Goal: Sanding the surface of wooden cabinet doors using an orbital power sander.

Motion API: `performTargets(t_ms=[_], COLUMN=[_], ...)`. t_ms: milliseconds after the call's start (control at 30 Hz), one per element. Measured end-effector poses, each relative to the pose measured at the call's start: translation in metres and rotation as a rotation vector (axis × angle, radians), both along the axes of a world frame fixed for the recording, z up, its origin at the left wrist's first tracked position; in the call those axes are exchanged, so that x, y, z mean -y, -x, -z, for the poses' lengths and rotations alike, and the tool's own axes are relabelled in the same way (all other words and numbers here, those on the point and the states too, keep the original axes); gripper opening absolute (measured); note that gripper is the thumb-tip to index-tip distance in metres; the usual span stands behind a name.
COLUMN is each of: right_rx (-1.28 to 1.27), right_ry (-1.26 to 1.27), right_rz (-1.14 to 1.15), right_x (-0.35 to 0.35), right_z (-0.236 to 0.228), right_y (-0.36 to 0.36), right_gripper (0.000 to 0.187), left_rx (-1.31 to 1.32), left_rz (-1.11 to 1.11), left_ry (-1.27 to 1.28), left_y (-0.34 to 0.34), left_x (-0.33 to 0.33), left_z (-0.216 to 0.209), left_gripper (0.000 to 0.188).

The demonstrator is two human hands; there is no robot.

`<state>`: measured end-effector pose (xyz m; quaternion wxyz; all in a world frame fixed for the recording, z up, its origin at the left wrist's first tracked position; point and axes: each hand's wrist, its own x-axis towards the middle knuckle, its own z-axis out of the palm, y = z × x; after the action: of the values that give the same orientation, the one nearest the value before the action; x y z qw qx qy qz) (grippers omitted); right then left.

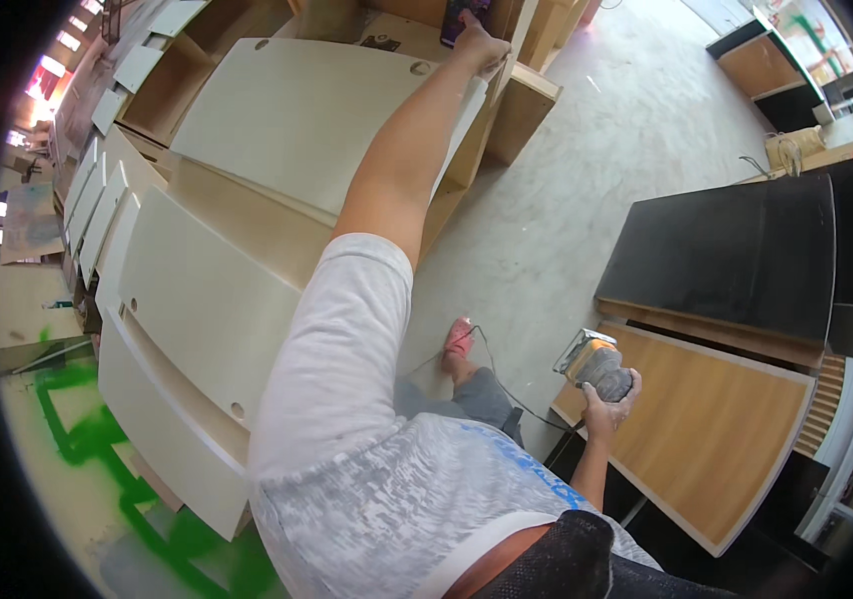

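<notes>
Right hand (614, 401) curled round yellow-and-black handheld power sander (601, 367), near right, beside brown wood-grain flat panel (711, 429) (thin dark cord (523, 407) trailing left) | Left hand (483, 50) far, at dark purple box (454, 28); cannot tell whether gripping or just touching.

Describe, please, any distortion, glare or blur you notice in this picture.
Head view: the fisheye blackens the corners and bows the right edge of the black panel; glare burns out the windows at upper left; detail there looks soft, while the sander and right hand look fairly sharp.
</notes>
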<state>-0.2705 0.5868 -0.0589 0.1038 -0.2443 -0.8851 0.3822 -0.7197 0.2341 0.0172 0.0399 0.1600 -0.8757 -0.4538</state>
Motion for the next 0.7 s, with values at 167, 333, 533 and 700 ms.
performTargets(t_ms=[167, 333, 533, 700], right_rx=[0.064, 0.013, -0.203, -0.281], right_ry=[-0.027, -0.001, 0.017, 0.058], right_rz=[-0.043, -0.133, -0.339, -0.367], right_x=[-0.001, 0.02, 0.089, 0.163], right_z=[-0.016, -0.004, -0.015, -0.029], right_y=[0.016, 0.023, 0.011, -0.03], right_gripper=[0.079, 0.082, 0.081, 0.079], left_rx=[-0.173, -0.362, -0.166, 0.023], left_rz=[0.019, 0.276, 0.231, 0.243], left_ry=[0.198, 0.209, 0.705, 0.803], left_y=[-0.03, -0.197, -0.414, -0.511], left_x=[0.012, 0.088, 0.259, 0.312], left_z=[0.01, -0.01, 0.019, 0.044], left_gripper=[0.097, 0.075, 0.078, 0.076])
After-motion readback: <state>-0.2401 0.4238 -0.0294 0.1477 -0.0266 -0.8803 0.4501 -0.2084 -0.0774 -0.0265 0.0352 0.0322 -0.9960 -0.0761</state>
